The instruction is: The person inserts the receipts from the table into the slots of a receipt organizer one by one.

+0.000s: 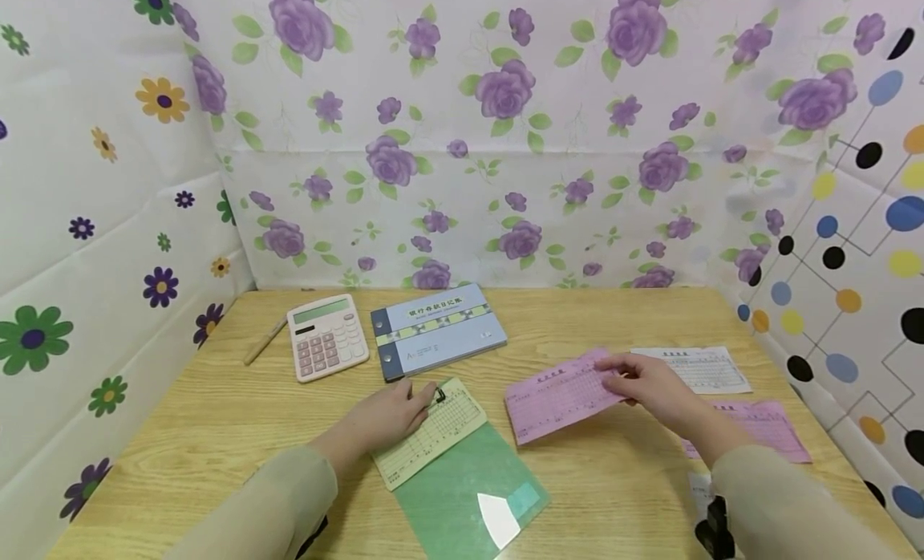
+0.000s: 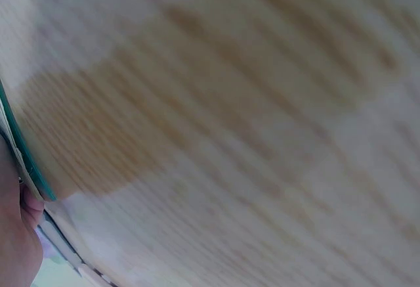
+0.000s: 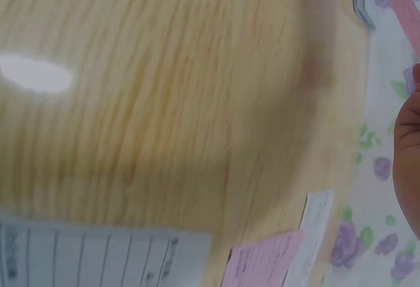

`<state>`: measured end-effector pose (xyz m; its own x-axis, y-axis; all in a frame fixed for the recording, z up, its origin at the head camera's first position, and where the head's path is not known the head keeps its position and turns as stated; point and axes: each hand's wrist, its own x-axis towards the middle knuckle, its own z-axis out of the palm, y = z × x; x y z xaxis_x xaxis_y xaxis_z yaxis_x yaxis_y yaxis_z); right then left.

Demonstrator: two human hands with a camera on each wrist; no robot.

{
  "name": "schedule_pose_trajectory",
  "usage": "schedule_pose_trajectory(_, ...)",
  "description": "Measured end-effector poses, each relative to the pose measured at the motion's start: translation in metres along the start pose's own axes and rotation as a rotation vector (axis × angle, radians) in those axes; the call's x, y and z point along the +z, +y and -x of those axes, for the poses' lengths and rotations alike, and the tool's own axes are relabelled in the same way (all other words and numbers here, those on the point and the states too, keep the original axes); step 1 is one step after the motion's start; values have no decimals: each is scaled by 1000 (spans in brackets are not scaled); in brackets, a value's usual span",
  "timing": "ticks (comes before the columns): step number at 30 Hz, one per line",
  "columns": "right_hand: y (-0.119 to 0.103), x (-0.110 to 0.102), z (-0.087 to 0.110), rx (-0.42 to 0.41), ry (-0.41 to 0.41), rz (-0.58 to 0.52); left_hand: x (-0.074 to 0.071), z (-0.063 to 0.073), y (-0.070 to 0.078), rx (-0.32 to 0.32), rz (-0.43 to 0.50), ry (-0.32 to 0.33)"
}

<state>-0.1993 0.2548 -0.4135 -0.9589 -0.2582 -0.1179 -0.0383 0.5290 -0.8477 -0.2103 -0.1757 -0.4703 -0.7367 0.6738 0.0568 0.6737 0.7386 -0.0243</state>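
Observation:
A green clipboard (image 1: 462, 496) lies slanted at the front middle in the head view, with a yellow printed slip (image 1: 433, 440) across its upper end. My left hand (image 1: 393, 415) grips that upper end beside a small black clip part (image 1: 439, 395), covering some of the slip. In the left wrist view only the board's teal edge (image 2: 26, 149) shows next to the hand. My right hand (image 1: 650, 387) pinches a pink printed slip (image 1: 559, 395) by its right end, thumb below and fingers on top. That slip is tilted, its right side raised over the table.
Behind the clipboard lie a blue ledger book (image 1: 443, 331), a pink-and-white calculator (image 1: 328, 339) and a pen (image 1: 265, 339). To the right are a white slip (image 1: 696, 370), another pink slip (image 1: 765, 432) and a white paper (image 1: 700, 492) partly under the right forearm. Patterned cloth walls enclose the table.

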Motion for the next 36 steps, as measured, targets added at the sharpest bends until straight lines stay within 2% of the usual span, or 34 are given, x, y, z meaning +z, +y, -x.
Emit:
schedule_pose_trajectory(8,-18,22,-14,-44,-30,-4,0,0,0,1,-3,-7)
schedule_pose_trajectory(18,-33,70,-35,-89,-156,37,-4,-1,2,-48,43,-69)
schedule_pose_trajectory(22,-41,88,-43,-115,-178,81,-9,-2,2,-56,66,-88)
schedule_pose_trajectory(29,-52,111,-53,-202,-207,178,-11,-5,-1,-6,53,-69)
schedule_pose_trajectory(36,-56,129,-58,-229,-250,167,-12,-5,-1,2,51,-82)
